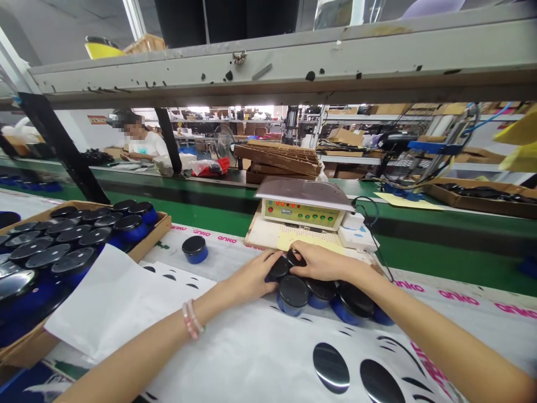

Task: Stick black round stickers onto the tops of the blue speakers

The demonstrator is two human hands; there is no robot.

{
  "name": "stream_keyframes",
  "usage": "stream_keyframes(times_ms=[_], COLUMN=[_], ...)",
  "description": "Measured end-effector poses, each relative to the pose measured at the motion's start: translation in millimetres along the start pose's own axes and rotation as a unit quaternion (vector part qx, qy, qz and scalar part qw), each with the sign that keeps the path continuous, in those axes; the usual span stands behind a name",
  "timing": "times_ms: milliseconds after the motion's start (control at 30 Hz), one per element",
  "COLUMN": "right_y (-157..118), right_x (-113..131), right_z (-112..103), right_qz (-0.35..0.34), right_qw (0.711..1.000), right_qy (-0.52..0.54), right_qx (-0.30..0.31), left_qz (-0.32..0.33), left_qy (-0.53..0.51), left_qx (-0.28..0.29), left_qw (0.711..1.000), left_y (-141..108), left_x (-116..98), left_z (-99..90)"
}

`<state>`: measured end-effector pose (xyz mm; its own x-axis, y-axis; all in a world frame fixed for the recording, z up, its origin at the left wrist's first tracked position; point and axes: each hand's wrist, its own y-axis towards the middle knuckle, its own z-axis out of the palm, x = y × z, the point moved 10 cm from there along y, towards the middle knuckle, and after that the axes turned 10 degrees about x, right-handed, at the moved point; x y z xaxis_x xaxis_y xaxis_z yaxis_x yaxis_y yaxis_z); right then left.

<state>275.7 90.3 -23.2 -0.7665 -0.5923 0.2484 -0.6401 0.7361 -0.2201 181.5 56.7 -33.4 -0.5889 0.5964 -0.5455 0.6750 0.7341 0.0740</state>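
Several small round blue pieces with flat black tops stand grouped in front of me. My left hand (254, 275), with a beaded bracelet at the wrist, has its fingers curled round one black-topped piece (278, 267). Right beside it my right hand (321, 262) grips another black-topped piece (296, 258) between thumb and fingers, partly hidden by the hand. Nearer to me stands one more such piece (292, 294), and others sit under my right forearm. A white sheet (235, 352) with black discs (331, 368) lies below my hands.
On the left a cardboard tray (164, 226) holds many of these pieces; a single blue piece (194, 249) stands near it. Behind my hands is a control box (300, 212) with lit indicators and a cable. A shelf (268, 73) crosses overhead. Another person (145, 143) sits beyond the green belt (201, 207).
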Motion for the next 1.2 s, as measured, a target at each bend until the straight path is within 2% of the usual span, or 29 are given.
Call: stream_keyframes(times_ms=[167,300,433,567,700,867,967,1067,1133,1200], right_y=[-4,-7,-25,-47,-58,-61,-57,-58,-72,-97], right_x=[-18,-15,7,41,53,46,47,49,37,14], right_z=[-9,-16,-41,-53,-47,-35,-30,-36,-54,-72], right_qz=[0.009,-0.006,-0.027,-0.06,-0.059,-0.041,-0.041,-0.051,-0.035,0.006], right_qw=[0.998,0.994,0.977,0.959,0.941,0.918,0.921,0.93,0.919,0.894], right_qy=[0.051,0.089,0.15,0.21,0.266,0.322,0.323,0.302,0.305,0.321], right_qx=[-0.033,-0.069,-0.147,-0.179,-0.203,-0.228,-0.214,-0.201,-0.249,-0.314], left_qz=[-0.027,-0.023,-0.019,0.016,0.032,0.005,0.01,0.009,-0.024,-0.079], left_qy=[-0.034,-0.042,-0.042,-0.101,-0.119,-0.105,-0.072,-0.011,0.02,0.052], left_qx=[-0.058,-0.044,-0.061,-0.097,-0.121,-0.109,-0.12,-0.145,-0.164,-0.178], left_qw=[0.997,0.998,0.997,0.99,0.985,0.988,0.99,0.989,0.986,0.979], left_y=[-8,-16,-17,-17,-22,-27,-30,-38,-47,-60], left_x=[19,17,-5,-42,-63,-68,-70,-59,-35,0], left_z=[-6.4,-6.1,-22.5,-37.6,-40.0,-34.0,-34.3,-39.1,-45.6,-54.3])
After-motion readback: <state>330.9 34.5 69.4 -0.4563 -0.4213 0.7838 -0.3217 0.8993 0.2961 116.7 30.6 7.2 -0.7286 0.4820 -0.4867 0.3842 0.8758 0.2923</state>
